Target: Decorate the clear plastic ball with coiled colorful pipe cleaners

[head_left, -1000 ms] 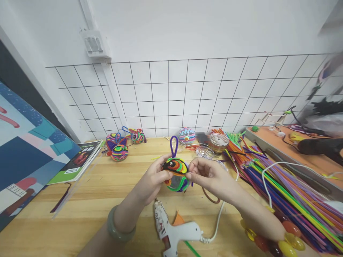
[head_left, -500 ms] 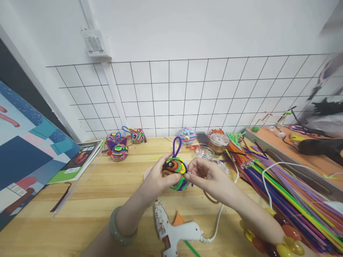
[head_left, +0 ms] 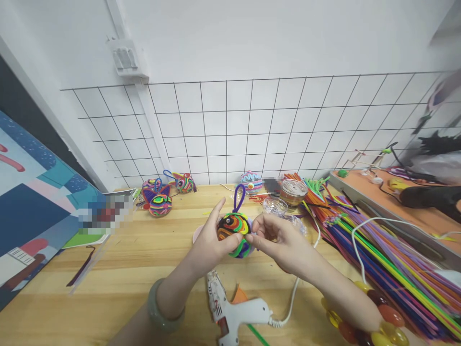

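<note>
We see a wooden table (head_left: 144, 274) carrying a glue gun (head_left: 248, 311) in front, pipe cleaners (head_left: 389, 269) at right, a magazine (head_left: 84, 239) and tassel (head_left: 81, 270) at left, and colourful balls (head_left: 160, 205) along the back.

Desk (head_left: 126, 269) brightly, evenly lit, only softly shadowed below wire grid (head_left: 226, 110). Wall (head_left: 252, 38) above grid washed pale, slightly dimmed over its right end. Grid lines splayed by wide-angle distortion. Colourful ball (head_left: 236, 223) below grid's middle rendered fairly crisply. Hanging object (head_left: 437, 97) at grid's right end blurred. Magazine (head_left: 81, 239) below grid's left end partly masked by pixel blocks.
</note>
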{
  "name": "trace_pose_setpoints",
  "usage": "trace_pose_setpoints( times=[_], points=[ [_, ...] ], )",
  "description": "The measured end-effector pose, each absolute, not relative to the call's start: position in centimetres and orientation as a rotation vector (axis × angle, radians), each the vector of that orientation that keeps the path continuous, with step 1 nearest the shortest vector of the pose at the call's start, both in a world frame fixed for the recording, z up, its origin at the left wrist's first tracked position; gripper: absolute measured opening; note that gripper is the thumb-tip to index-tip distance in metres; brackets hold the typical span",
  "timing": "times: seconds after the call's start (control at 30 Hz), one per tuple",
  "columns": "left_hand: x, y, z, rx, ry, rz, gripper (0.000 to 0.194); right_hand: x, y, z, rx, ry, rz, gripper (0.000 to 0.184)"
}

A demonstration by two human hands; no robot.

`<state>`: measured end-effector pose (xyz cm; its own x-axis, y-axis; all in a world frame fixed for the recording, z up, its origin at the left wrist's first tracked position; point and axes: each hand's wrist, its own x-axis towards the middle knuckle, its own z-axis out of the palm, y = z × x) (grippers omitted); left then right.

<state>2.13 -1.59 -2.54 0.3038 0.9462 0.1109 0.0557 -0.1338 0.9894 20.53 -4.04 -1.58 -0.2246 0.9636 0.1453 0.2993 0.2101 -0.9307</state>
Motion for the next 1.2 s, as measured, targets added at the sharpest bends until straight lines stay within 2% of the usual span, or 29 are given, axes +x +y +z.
trace_pose_setpoints(
  times=[0.17, 0.53, 0.8, 0.93, 1.2],
  points=[
    [2.0, -1.5, -2.8, 1.468, 0.934, 1.046, 0.081, 20.6, -4.2, -1.4, -1.207, -1.673, 1.055, 0.016],
    [2.1, -1.5, -2.7, 1.49, 0.982, 1.051, 0.088, 20.5, -4.0, -1.8, -1.199, -1.682, 1.064, 0.017],
    [2.2, -1.4, -2.3, 1.299, 0.871, 1.034, 0.094, 21.1, -4.0, -0.2, -1.097, -1.664, 1.22, 0.026],
    [2.2, -1.6, -2.0, 1.25, 0.836, 1.029, 0.09, 21.6, -4.1, 0.1, -1.12, -1.657, 1.223, 0.03],
    [2.0, -1.5, -2.1, 1.283, 0.813, 1.028, 0.089, 21.3, -4.6, 0.0, -1.13, -1.729, 1.113, 0.019]
  ],
)
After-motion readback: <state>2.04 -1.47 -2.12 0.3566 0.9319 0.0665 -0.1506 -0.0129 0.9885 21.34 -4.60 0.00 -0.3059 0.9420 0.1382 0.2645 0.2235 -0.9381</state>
